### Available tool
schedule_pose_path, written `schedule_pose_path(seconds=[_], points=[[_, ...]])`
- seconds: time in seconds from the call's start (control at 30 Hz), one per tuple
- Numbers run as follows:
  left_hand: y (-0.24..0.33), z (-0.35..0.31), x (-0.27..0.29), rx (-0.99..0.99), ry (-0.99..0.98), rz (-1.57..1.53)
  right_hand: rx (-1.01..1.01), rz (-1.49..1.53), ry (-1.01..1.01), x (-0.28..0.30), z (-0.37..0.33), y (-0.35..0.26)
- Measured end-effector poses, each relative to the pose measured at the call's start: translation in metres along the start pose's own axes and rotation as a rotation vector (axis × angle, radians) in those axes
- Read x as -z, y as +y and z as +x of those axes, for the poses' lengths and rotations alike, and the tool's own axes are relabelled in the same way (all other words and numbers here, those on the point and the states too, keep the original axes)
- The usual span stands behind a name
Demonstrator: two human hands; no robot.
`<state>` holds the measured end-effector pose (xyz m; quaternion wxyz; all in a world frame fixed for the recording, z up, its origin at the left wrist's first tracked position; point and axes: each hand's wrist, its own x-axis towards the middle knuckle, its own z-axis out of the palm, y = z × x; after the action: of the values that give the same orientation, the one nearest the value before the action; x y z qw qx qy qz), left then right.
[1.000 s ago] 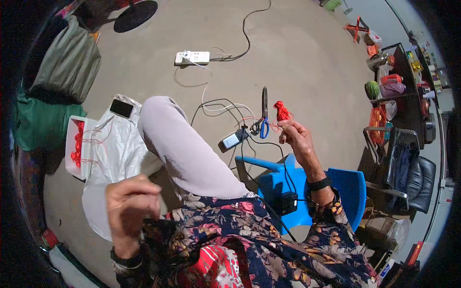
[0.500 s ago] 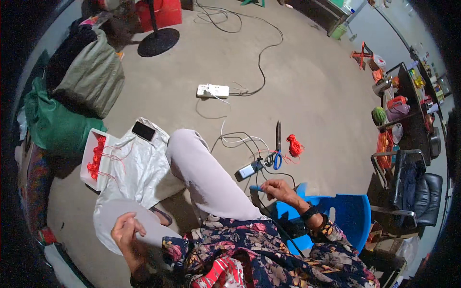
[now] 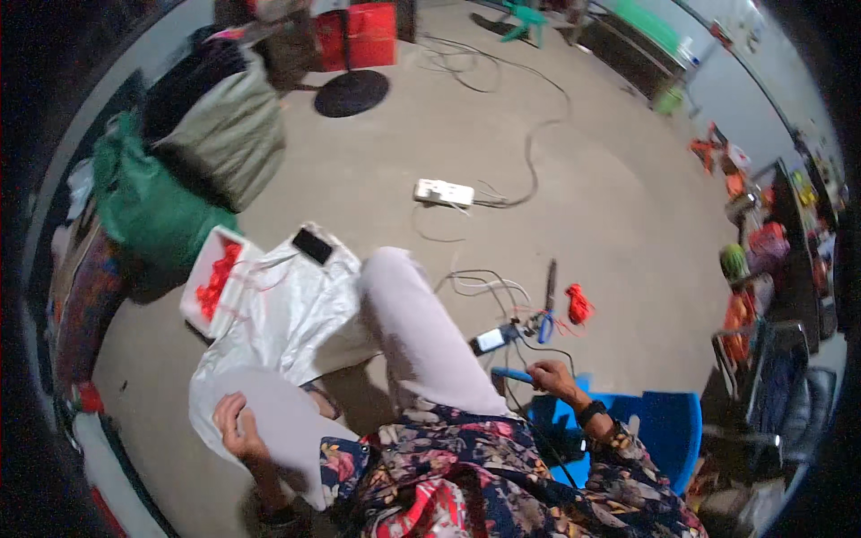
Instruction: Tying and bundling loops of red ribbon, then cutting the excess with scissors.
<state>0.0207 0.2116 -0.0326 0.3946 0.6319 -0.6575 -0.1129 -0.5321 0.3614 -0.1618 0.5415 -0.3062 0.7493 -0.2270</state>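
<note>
My right hand [image 3: 553, 380] is low at my right side, closed on the front edge of the blue plastic chair [image 3: 668, 430] that I sit on. A small red bundle of thread [image 3: 578, 303] lies on the concrete floor beyond that hand, next to blue-handled scissors [image 3: 547, 307]. A small white device [image 3: 491, 339] with cables lies close by. Down at the lower left, my left hand [image 3: 235, 423] rests on pale cloth beside a white plastic bag [image 3: 287, 314], with nothing in it and its fingers loosely apart. My pale trouser leg [image 3: 408, 332] stretches between the two hands.
A white box of red pieces [image 3: 213, 276] and a black phone [image 3: 313, 244] sit by the bag. A white power strip [image 3: 443, 192] with a long cable lies farther out. Green and grey sacks [image 3: 179, 179] stand left, a black fan base [image 3: 352, 92] behind, cluttered shelves right.
My right hand let go of the red bundle, which now lies by the scissors, and came down onto the chair's edge. My left hand dropped from mid-air to my lap.
</note>
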Motion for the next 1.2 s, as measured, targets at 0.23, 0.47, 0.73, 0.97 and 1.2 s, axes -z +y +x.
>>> schedule_pose_path(seconds=[0.23,0.47,0.73,0.97,1.2], points=[[0.034,-0.014,0.022,0.02,0.059,0.19,0.187,0.195,0.048,-0.022,0.009,-0.043],[0.034,-0.058,0.054,0.144,0.147,0.232,0.557,0.201,0.055,-0.07,-0.019,-0.176],[0.076,-0.08,0.057,0.161,0.116,0.216,0.605,0.08,-0.077,-0.095,-0.042,-0.223],[0.093,-0.078,0.058,0.11,0.079,0.188,0.94,-0.258,0.224,-0.104,-0.047,-0.228],[0.068,-0.07,0.046,0.14,0.073,0.06,1.076,-0.524,0.25,-0.098,-0.039,-0.271]])
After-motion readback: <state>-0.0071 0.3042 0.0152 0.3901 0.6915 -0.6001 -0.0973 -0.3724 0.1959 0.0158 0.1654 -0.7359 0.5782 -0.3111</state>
